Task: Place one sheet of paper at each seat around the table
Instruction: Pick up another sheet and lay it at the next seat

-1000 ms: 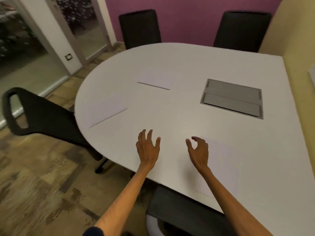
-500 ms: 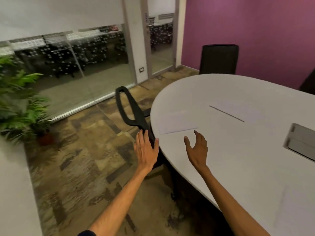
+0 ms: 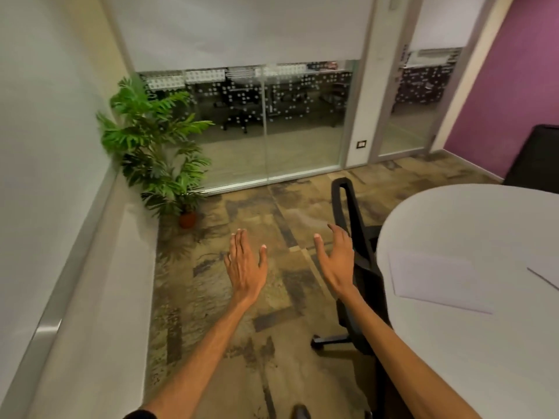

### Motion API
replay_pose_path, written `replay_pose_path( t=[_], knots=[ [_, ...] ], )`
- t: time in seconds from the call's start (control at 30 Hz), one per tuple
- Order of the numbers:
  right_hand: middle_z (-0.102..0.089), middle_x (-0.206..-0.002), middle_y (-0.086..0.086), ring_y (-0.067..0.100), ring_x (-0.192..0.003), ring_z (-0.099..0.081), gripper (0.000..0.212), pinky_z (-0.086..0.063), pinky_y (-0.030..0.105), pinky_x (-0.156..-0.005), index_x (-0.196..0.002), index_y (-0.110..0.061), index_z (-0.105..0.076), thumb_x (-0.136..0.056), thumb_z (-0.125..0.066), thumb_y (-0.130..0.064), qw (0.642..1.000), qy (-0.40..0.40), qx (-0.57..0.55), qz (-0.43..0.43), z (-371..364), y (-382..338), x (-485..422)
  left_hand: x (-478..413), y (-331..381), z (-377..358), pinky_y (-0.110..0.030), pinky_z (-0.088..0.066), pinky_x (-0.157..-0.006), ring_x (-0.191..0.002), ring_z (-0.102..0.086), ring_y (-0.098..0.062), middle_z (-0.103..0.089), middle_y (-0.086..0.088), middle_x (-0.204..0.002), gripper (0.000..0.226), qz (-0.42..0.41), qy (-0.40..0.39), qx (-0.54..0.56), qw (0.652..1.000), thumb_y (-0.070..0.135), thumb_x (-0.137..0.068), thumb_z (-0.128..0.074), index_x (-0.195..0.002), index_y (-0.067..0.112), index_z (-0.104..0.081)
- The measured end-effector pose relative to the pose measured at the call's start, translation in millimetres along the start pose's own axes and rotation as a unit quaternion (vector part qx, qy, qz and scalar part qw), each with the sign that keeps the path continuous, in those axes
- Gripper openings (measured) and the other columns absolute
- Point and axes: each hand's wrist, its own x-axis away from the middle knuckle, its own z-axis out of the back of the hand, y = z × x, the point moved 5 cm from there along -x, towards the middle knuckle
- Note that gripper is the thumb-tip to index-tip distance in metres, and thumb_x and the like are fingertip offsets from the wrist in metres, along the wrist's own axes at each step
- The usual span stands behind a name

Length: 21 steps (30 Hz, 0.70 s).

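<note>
The white oval table fills the right side of the view. One white sheet of paper lies flat near its left edge, in front of a black chair tucked against the table. The corner of a second sheet shows at the right border. My left hand hangs over the carpet, fingers straight and empty. My right hand is held out beside the chair's back, fingers apart, holding nothing. Both hands are left of the table and touch nothing.
A potted green plant stands in the left corner by a white wall ledge. Glass partitions and a glass door close the far side. Another black chair stands by the purple wall. Patterned carpet lies between me and the glass.
The view has swung left, away from the table toward the glass wall and plant. Both empty hands went from over the tabletop to over the carpet; the sheets stayed put.
</note>
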Motion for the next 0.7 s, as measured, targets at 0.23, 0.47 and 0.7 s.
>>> replay_pose_path(
  t=[0.23,0.47,0.7],
  knots=[
    [-0.053,-0.137,0.006,0.022,-0.129,-0.047,0.054,-0.040,0.042,-0.108,-0.138,-0.014,-0.048,-0.097,-0.045,-0.049,0.999,-0.034,0.001,0.028,-103.4,-4.7,-101.0,-120.2,-24.4,-30.9,-0.049,-0.025,-0.118,-0.151,-0.018,-0.024,-0.026,-0.010,-0.161,0.066,0.016,0.022,-0.003,1.000,0.051,-0.099,-0.034,-0.153,0.014,-0.026],
    [-0.055,-0.133,0.007,0.022,-0.124,-0.049,0.050,-0.041,0.040,-0.104,-0.136,-0.014,-0.050,-0.097,-0.048,-0.046,0.999,-0.029,0.001,0.013,-161.9,10.5,-238.9,-257.5,-19.6,-75.3,-0.048,-0.024,-0.120,-0.152,-0.016,-0.022,-0.029,-0.005,-0.160,0.065,0.011,0.029,0.006,0.999,0.051,-0.099,-0.032,-0.152,0.013,-0.029],
    [-0.056,-0.132,0.003,0.017,-0.124,-0.048,0.047,-0.040,0.039,-0.106,-0.133,-0.018,-0.052,-0.097,-0.046,-0.046,1.000,-0.022,0.011,-0.006,-205.6,33.0,-339.8,-361.9,-13.1,-126.2,-0.052,-0.022,-0.120,-0.152,-0.013,-0.021,-0.023,-0.006,-0.163,0.067,0.030,0.004,0.028,0.999,0.052,-0.099,-0.032,-0.153,0.013,-0.026]
  ],
)
